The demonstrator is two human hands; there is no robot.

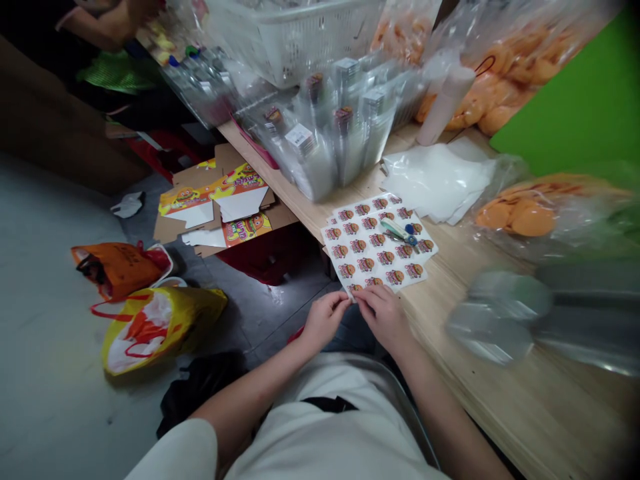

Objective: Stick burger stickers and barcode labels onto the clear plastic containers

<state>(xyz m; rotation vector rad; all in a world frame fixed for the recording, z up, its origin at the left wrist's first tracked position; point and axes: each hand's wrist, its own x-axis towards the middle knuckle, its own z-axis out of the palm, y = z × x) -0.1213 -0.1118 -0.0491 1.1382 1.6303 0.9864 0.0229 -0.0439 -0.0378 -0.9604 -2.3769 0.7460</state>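
Note:
A white sticker sheet (377,243) printed with several burger stickers lies at the near edge of the wooden table (500,373). My left hand (326,319) and my right hand (384,315) meet at the sheet's near corner, fingers pinched together on its edge. A small blue and green pen-like tool (403,232) rests on the sheet.
Clear packets (325,143) stand behind the sheet, beside white bags (437,177) and bags of orange items (525,213). A white basket (295,37) sits at the back. Printed cardboard (225,200) and orange and yellow bags (150,320) lie on the floor. Another person (107,27) is at top left.

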